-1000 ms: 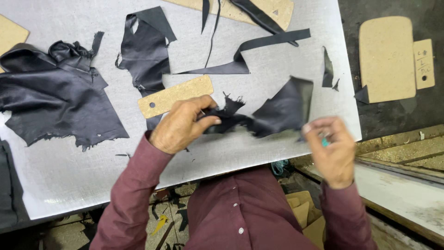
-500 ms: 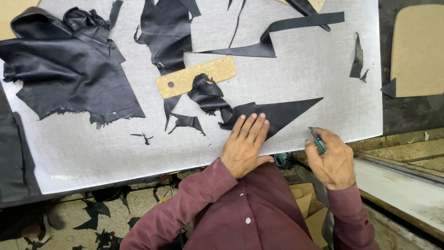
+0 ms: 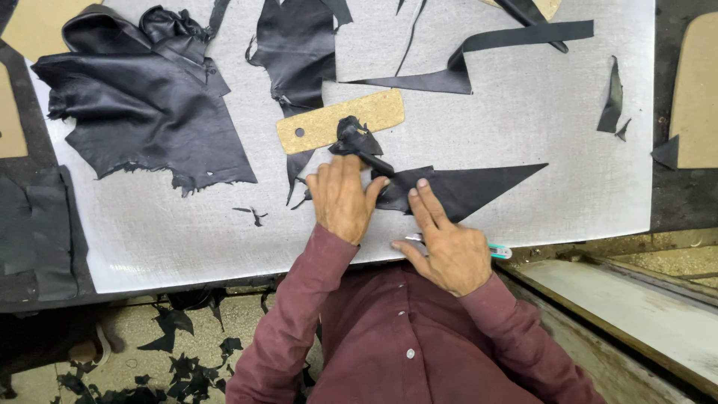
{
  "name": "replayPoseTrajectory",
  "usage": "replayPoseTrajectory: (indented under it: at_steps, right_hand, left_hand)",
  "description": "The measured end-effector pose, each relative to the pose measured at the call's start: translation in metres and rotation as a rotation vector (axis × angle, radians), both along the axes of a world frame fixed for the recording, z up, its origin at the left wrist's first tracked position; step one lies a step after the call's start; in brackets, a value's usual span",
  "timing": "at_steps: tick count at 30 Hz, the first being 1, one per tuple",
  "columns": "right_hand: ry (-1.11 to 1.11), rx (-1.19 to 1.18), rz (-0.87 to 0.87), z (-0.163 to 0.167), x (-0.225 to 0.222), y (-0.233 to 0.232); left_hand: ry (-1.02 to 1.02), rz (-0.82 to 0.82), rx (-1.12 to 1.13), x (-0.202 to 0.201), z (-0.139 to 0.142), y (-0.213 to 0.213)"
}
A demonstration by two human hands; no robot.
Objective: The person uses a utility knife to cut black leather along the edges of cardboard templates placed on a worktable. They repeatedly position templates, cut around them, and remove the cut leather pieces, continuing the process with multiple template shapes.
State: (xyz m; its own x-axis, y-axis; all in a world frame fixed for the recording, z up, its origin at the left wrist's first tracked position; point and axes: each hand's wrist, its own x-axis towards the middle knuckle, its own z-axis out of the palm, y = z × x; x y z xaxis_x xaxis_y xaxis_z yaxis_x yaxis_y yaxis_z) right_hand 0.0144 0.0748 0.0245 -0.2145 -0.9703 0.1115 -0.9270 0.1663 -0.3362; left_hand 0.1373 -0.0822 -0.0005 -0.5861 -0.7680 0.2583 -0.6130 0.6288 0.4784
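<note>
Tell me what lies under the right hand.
Under the right hand lies a utility knife: its teal end pokes out beside the wrist and the metal tip shows by the thumb. The fingers press the black triangular leather piece. The knife's middle is covered.

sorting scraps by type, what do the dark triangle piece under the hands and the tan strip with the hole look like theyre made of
The dark triangular piece looks like thin leather or a leather-like sheet: black, a soft sheen, cleanly cut edges, lying flat under the left hand and the right hand. The tan strip looks like cork or pressed fibreboard: speckled, matt, stiff, with a punched hole near one end. Neither can be settled by sight alone.
</note>
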Motion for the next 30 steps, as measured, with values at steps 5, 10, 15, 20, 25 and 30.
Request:
replayPoseTrajectory:
  at_steps: [5, 10, 15, 20, 25, 30]
  right_hand:
    - [-0.062, 0.096, 0.088, 0.006, 0.018, -0.012]
    - [-0.007, 0.1, -0.008, 0.006, -0.006, 0.01]
    - [0.17, 0.396, -0.333, 0.029, -0.085, 0.04]
    - [0.155, 0.09, -0.343, 0.03, -0.078, 0.051]
    - [-0.13, -0.184, -0.201, 0.016, -0.012, 0.041]
    - [-0.252, -0.222, -0.144, 0.011, 0.02, 0.029]
  left_hand:
    - [-0.01, -0.082, 0.073, -0.001, 0.002, -0.006]
    - [-0.044, -0.068, 0.093, 0.003, 0.007, -0.007]
    - [-0.02, -0.072, 0.15, 0.001, 0.004, -0.01]
    - [0.065, -0.038, 0.064, 0.009, 0.004, 0.0]
    - [0.16, -0.013, -0.113, 0.038, 0.009, -0.009]
    - [0.056, 0.056, -0.168, 0.072, 0.009, -0.049]
